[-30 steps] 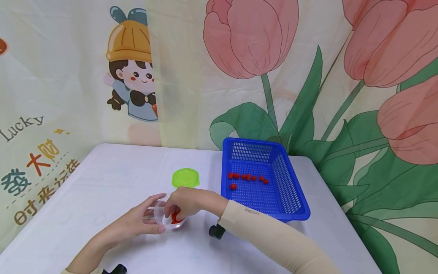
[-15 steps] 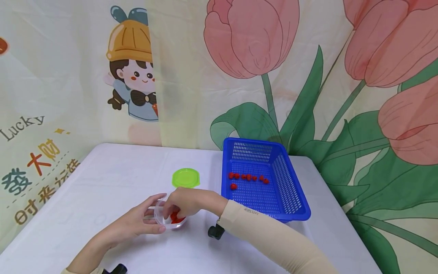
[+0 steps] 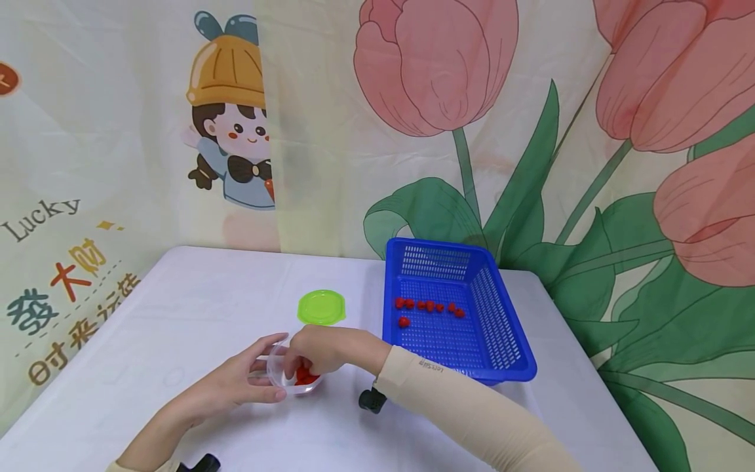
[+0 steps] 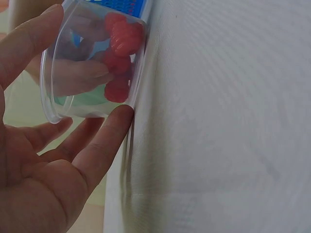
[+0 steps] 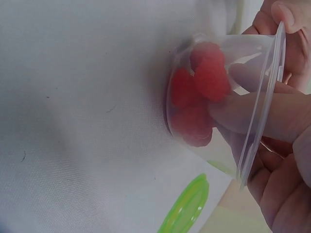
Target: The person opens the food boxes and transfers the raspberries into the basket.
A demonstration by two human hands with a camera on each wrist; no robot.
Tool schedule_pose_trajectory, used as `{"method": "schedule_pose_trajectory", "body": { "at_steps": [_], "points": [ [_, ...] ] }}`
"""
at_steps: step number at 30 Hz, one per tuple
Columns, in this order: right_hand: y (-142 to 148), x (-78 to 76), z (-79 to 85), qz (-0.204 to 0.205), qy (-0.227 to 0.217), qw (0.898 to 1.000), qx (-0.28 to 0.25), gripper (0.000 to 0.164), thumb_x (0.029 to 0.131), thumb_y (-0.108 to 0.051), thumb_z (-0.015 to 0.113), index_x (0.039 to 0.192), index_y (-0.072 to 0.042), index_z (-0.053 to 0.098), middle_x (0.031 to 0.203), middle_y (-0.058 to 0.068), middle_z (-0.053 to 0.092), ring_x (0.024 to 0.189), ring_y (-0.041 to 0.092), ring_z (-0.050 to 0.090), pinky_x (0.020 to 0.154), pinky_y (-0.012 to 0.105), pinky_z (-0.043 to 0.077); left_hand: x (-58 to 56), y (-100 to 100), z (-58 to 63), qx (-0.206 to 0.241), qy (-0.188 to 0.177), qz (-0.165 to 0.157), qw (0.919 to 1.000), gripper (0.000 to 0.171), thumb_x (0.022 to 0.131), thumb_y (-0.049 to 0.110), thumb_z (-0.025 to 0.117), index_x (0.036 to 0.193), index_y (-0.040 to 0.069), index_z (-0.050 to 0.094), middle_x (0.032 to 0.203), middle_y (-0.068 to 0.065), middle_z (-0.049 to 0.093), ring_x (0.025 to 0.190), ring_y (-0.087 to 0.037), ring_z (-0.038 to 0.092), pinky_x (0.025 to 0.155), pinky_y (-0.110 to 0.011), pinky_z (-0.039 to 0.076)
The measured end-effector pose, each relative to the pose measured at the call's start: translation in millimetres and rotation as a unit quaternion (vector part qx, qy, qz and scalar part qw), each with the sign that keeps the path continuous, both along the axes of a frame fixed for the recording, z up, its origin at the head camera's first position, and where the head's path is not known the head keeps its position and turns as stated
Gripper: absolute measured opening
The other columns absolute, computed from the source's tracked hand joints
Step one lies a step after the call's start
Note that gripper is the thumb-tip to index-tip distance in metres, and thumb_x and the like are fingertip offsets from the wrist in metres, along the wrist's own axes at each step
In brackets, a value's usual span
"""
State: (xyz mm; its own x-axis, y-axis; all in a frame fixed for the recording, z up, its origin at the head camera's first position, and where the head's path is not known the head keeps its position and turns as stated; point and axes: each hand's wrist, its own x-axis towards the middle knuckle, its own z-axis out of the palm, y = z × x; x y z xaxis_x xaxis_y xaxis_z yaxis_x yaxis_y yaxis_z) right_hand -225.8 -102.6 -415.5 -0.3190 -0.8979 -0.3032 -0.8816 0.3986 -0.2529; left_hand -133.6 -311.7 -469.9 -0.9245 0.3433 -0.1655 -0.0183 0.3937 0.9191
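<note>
A clear plastic cup stands on the white table, with several red raspberries at its bottom. My left hand holds the cup from the left, thumb and fingers spread around its side. My right hand reaches into the cup from above. In the right wrist view its thumb and a finger meet at a raspberry and seem to pinch it; the fingertips are partly hidden behind the berries. A blue basket at the right holds several raspberries in a row, with one more in front.
A green lid lies on the table behind the cup. The basket stands close to my right forearm. A black wrist device hangs under the right sleeve. Behind the table hangs a printed cloth.
The right hand's fingers shift slightly among the raspberries in the cup. The left hand and the cup stay in place, and the basket's raspberries are unchanged.
</note>
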Motion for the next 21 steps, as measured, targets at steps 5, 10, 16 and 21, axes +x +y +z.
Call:
{"method": "schedule_pose_trajectory", "body": {
  "at_steps": [5, 10, 16, 21],
  "points": [
    [-0.5, 0.4, 0.9, 0.005, 0.001, 1.0, -0.001, 0.031, 0.095, -0.001, 0.078, 0.116, -0.023, 0.083, 0.103, -0.01, 0.074, 0.095, 0.004, 0.061, 0.082, 0.008, 0.048, -0.3, 0.0, -0.3, -0.001, 0.0, -0.002, 1.0, 0.098, 0.092, 0.026, 0.086, 0.167, 0.022, 0.024, 0.165, -0.025, 0.035, 0.137, -0.047, 0.056, 0.105, -0.052, 0.055],
    [0.4, 0.1, 0.9, 0.012, 0.011, 1.0, -0.006, 0.028, 0.093, -0.004, 0.081, 0.114, -0.022, 0.084, 0.103, -0.01, 0.072, 0.096, 0.003, 0.058, 0.083, 0.007, 0.047, -0.1, -0.3, -0.4, 0.004, 0.002, -0.007, 1.0, 0.096, 0.092, 0.025, 0.085, 0.167, 0.022, 0.024, 0.164, -0.023, 0.037, 0.138, -0.045, 0.056, 0.104, -0.048, 0.056],
    [1.6, 0.7, 1.4, -0.001, 0.018, 1.0, -0.003, 0.024, 0.092, -0.007, 0.083, 0.11, -0.024, 0.084, 0.103, -0.01, 0.069, 0.096, 0.001, 0.057, 0.083, 0.007, 0.048, 0.8, -0.6, 0.0, 0.011, 0.003, -0.014, 0.9998, 0.094, 0.094, 0.023, 0.084, 0.167, 0.022, 0.025, 0.163, -0.021, 0.039, 0.139, -0.044, 0.055, 0.103, -0.041, 0.057],
    [2.5, 1.9, 2.6, -0.002, 0.016, 1.0, -0.005, 0.023, 0.092, -0.007, 0.083, 0.109, -0.023, 0.083, 0.1, -0.011, 0.072, 0.093, 0.002, 0.059, 0.082, 0.007, 0.048, 1.2, -0.4, 0.7, 0.008, 0.001, -0.012, 0.9999, 0.096, 0.093, 0.024, 0.084, 0.168, 0.021, 0.024, 0.164, -0.022, 0.037, 0.138, -0.045, 0.055, 0.104, -0.046, 0.056]
  ]
}}
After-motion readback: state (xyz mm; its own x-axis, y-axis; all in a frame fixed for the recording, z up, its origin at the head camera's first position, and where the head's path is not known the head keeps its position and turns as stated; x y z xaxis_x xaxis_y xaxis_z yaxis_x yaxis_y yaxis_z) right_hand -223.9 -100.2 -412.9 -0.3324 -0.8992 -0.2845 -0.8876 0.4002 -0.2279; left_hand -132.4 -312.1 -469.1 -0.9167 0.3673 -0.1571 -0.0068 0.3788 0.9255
